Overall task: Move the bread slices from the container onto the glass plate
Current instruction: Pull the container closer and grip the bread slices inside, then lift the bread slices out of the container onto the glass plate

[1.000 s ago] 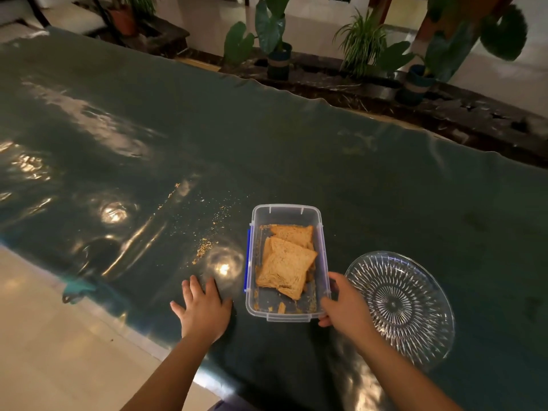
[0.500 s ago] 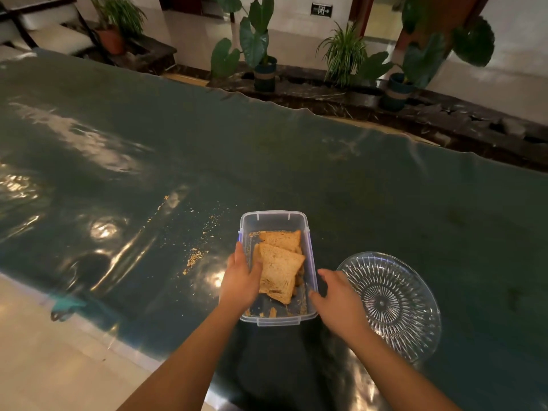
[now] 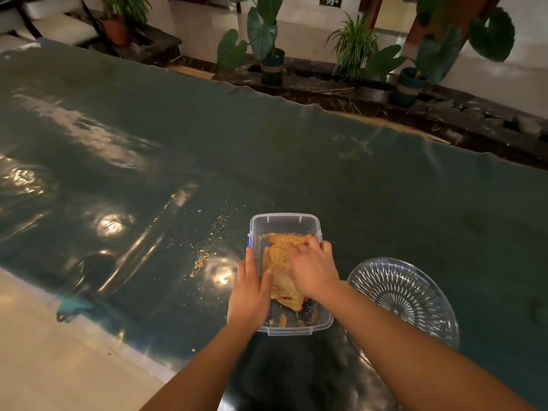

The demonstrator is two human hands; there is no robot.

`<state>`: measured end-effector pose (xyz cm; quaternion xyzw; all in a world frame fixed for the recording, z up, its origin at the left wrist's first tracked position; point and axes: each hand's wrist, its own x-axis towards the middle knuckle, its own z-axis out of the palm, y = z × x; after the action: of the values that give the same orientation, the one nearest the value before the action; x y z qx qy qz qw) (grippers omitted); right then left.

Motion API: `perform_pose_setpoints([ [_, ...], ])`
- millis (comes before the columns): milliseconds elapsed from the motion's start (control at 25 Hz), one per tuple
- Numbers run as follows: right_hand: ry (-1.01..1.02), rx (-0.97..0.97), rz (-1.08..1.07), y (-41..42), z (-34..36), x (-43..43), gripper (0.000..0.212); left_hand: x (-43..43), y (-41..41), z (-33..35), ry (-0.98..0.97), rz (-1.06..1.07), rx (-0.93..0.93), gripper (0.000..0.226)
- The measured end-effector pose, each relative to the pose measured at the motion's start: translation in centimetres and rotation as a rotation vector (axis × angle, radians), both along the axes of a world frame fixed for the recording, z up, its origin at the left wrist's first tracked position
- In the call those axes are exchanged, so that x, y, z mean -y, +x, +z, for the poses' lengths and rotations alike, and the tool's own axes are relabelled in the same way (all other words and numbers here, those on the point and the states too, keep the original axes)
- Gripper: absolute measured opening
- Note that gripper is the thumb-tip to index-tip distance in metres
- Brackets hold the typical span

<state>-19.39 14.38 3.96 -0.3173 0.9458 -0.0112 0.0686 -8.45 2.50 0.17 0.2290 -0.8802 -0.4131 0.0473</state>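
A clear plastic container (image 3: 284, 221) with a blue clip stands on the dark green table near its front edge. Toasted bread slices (image 3: 286, 289) lie stacked inside it, with crumbs on the bottom. My left hand (image 3: 250, 295) grips the container's left wall, thumb inside. My right hand (image 3: 311, 268) is down in the container on the top slice, its fingers curled over the slice's far edge. The slice still lies in the container. A cut-glass plate (image 3: 415, 295) with nothing on it sits just right of the container.
Bread crumbs (image 3: 203, 259) are scattered on the shiny table cover left of the container. The table's front edge (image 3: 142, 348) runs diagonally below my left arm, with pale floor beyond. Potted plants (image 3: 271, 54) stand past the far edge.
My left hand went from flat on the table to gripping the container's left wall. My right hand left the container's right corner and moved in onto the bread.
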Motion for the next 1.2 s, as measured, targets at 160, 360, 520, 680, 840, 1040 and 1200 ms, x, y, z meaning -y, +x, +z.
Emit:
perform_pose_setpoints([
  [160, 0.074, 0.072, 0.047, -0.3, -0.9, 1.1, 0.053, 0.0, -0.2, -0.2, -0.003, 0.001, -0.014, 0.077],
  [360, 0.026, 0.230, 0.031, -1.1, -0.9, 0.7, 0.058, 0.0, 0.0, -0.3, -0.034, -0.015, 0.013, 0.074],
  [520, -0.063, 0.294, -0.018, -0.9, -0.6, 0.3, 0.046, -0.1, -0.1, -0.2, -0.056, -0.007, 0.024, 0.079],
  [680, -0.108, 0.372, -0.076, -0.1, 0.1, -0.5, 0.032, -0.1, -0.1, -0.1, -0.029, 0.008, 0.028, 0.075],
  [840, -0.308, 0.498, -0.274, 0.6, 2.0, -2.3, 0.045, -0.1, 0.0, -0.3, -0.003, 0.032, 0.031, 0.072],
  [1040, -0.755, 0.754, -0.552, 1.6, 5.5, -7.7, 0.040, 0.0, -0.1, -0.4, -0.007, 0.011, 0.042, 0.076],
  [1200, -1.029, 0.768, -0.737, 2.5, 7.2, -13.3, 0.043, 0.2, -0.2, -0.5, -0.027, -0.013, 0.049, 0.081],
])
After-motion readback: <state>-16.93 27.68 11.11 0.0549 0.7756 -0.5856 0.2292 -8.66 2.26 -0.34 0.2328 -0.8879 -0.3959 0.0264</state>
